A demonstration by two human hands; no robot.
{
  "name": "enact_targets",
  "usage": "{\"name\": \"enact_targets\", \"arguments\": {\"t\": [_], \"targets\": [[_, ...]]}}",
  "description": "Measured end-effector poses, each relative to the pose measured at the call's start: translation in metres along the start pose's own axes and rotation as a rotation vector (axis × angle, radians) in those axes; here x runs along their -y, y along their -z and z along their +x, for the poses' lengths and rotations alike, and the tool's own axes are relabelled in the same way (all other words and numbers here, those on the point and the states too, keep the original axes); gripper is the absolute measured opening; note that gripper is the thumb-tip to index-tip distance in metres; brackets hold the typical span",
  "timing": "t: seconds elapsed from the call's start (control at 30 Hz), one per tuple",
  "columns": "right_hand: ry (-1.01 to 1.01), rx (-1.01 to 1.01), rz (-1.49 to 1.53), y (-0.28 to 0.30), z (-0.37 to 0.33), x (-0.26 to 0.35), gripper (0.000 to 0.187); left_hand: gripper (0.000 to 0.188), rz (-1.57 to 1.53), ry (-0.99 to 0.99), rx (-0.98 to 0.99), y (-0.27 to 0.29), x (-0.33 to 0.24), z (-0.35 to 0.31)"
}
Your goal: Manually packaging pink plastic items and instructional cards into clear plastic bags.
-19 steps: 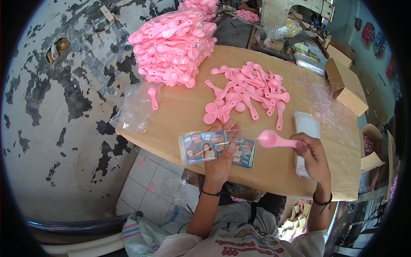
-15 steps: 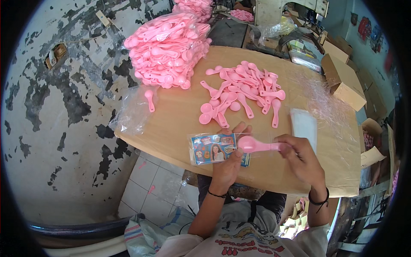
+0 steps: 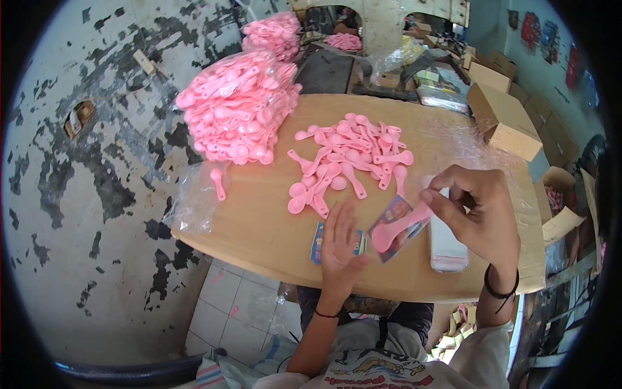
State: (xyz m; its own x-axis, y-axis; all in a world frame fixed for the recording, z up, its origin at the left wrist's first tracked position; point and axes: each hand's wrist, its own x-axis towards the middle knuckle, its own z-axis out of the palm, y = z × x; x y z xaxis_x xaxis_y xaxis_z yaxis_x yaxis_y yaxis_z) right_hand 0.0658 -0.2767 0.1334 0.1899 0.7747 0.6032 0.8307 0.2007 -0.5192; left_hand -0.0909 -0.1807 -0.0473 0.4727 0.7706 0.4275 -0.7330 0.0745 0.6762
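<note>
My right hand [image 3: 481,206] pinches one end of a clear plastic sleeve that holds a pink spoon [image 3: 387,235] and a printed picture card [image 3: 397,209]. The packet hangs tilted above the table, spoon bowl toward the lower left, slightly blurred. Beside it my left hand [image 3: 341,245] is open, fingers stretched out and holding nothing. Under and around that hand lies a small stack of blue picture cards [image 3: 317,245], partly covered by it. A stack of clear sleeves [image 3: 448,249] rests on the table below my right hand.
Loose pink spoons [image 3: 356,152] are heaped mid-table [image 3: 259,214]. At the back left stands a bulging bag of spoons [image 3: 236,107]. One spoon [image 3: 218,185] lies on clear plastic [image 3: 189,204] at the left edge. Crumpled film and an open cardboard box [image 3: 505,120] are at the right.
My right hand has lifted the sleeve with spoon and card up and to the right, tilting it. My left hand has let go and opened above the card stack. The view has shifted slightly.
</note>
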Motion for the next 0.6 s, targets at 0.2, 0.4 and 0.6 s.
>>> {"name": "enact_targets", "arguments": {"t": [0.2,0.4,0.6], "targets": [[0.075,0.216,-0.110,-0.041,-0.010,-0.020,0.014,0.072,0.863,0.074,0.226,-0.043,-0.005,0.005],[-0.038,-0.107,0.208,-0.056,-0.004,-0.043,0.026,0.040,0.471,0.356,0.176,-0.036,-0.011,0.008],[-0.298,0.354,0.389,-0.048,-0.019,-0.056,0.015,0.035,0.270,0.440,0.286,-0.028,-0.020,0.010]]}}
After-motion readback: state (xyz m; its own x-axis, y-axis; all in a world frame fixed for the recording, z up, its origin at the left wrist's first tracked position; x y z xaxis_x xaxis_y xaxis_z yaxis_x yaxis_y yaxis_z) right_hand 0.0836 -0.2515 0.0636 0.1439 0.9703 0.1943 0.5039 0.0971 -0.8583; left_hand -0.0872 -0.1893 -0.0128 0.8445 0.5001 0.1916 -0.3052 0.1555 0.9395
